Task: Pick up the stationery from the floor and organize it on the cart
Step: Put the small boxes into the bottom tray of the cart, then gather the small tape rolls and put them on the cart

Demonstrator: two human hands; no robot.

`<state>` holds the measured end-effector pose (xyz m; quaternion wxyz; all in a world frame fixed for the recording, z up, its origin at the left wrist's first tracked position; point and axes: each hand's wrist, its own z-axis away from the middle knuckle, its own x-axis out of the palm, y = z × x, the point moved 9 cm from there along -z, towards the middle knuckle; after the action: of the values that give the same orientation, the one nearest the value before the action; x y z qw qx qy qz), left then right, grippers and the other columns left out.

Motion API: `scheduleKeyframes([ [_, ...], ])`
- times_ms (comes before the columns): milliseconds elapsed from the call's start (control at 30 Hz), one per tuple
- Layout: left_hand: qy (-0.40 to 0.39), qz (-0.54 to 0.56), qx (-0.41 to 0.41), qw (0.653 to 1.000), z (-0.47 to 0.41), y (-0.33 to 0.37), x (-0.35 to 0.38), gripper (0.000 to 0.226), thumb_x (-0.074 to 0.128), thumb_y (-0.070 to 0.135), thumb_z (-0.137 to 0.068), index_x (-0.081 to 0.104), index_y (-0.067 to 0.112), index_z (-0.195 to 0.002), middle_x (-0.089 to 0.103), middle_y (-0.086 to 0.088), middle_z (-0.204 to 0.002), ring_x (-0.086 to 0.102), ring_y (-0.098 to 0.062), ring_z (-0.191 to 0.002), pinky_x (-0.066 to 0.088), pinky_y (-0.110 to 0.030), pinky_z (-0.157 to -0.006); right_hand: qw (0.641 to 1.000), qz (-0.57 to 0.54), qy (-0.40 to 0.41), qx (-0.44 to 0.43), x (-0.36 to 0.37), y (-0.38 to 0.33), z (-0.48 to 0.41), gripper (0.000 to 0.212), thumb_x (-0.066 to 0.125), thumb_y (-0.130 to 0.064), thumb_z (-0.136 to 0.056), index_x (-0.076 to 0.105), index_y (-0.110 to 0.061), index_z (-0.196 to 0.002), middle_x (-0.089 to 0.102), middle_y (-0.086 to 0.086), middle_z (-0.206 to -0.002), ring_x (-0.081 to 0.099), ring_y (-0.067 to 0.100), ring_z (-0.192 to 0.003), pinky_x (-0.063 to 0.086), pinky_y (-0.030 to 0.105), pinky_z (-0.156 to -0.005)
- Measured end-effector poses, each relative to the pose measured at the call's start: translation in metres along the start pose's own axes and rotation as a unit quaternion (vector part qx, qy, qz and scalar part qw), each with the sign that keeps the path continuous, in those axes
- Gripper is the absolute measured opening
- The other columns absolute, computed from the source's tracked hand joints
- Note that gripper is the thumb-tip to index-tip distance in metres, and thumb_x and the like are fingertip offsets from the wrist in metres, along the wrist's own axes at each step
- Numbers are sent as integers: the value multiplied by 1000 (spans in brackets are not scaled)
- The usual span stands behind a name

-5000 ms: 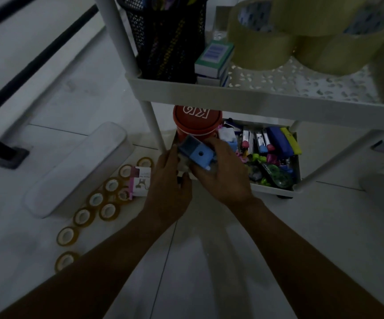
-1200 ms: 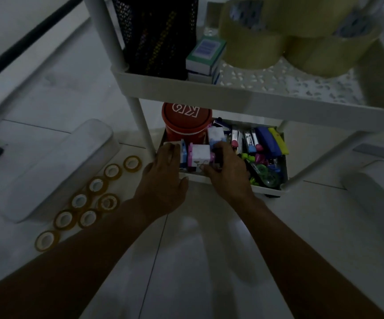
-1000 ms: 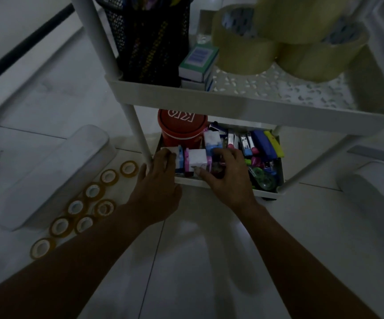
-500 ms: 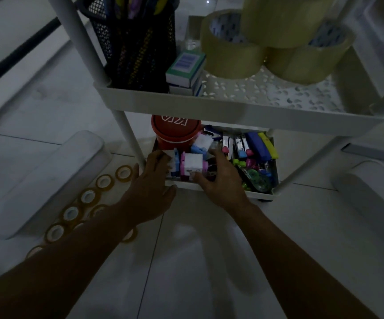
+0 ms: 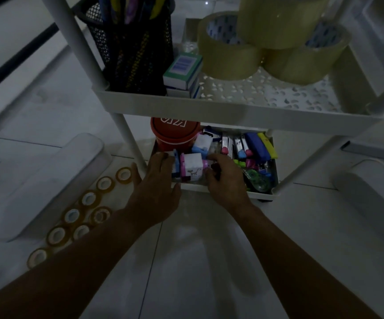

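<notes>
Earlier on the floor, the small pink-and-white cardboard box (image 5: 192,168) sat in the white cart's bottom tray (image 5: 193,187), between both hands. Left hand (image 5: 156,189) lay flat, straight-fingered, beside it; right hand (image 5: 226,180) curled at its end, grip unclear. Probably light and stiff; best pinched across opposite sides. Small amber tape rolls (image 5: 104,184) lay left of the left hand.

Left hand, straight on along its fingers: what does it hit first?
Probably the red tub in the lower tray, just beyond the left hand; the gap between them is hard to judge.
</notes>
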<state>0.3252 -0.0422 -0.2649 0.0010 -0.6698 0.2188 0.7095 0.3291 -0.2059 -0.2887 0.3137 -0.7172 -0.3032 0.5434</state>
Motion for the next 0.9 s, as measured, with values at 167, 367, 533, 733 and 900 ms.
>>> scheduleKeyframes([
  [167,-7,57,5,998,10,-7,1,63,55,30,-88,25,17,-143,23,-4,-150,32,-25,-138,34,-61,-105,999,-7,-6,37,0,5,4,33,55,-15,-93,55,-12,-125,63,8,-118,59,15,-105,55,31,-87],
  [367,73,112,4,991,45,-8,-10,48,59,18,-86,46,17,-133,42,-1,-142,37,-16,-133,35,-57,-105,989,72,112,-67,-3,-39,49,24,51,-19,-87,58,-12,-109,60,8,-101,54,23,-95,42,39,-80],
  [533,89,129,-3,988,73,-35,-7,35,50,23,-87,52,19,-121,49,0,-129,48,-16,-121,46,-43,-94,996,-11,32,-82,33,-64,79,18,53,-16,-85,56,-12,-102,55,3,-94,51,15,-86,44,31,-75],
  [733,115,113,-93,983,107,-99,-9,33,49,25,-81,56,16,-111,53,-4,-116,55,-23,-106,50,-40,-86,986,-33,-155,-47,100,-78,94,27,58,-14,-89,56,-14,-116,51,-3,-109,50,5,-93,42,17,-76],
  [900,94,73,-187,975,144,-159,0,42,44,35,-79,56,15,-113,54,-10,-114,55,-33,-104,51,-46,-82,939,84,-327,-57,168,-85,105,62,59,-38,-90,33,-23,-145,34,-1,-146,36,21,-130,40,34,-102],
])
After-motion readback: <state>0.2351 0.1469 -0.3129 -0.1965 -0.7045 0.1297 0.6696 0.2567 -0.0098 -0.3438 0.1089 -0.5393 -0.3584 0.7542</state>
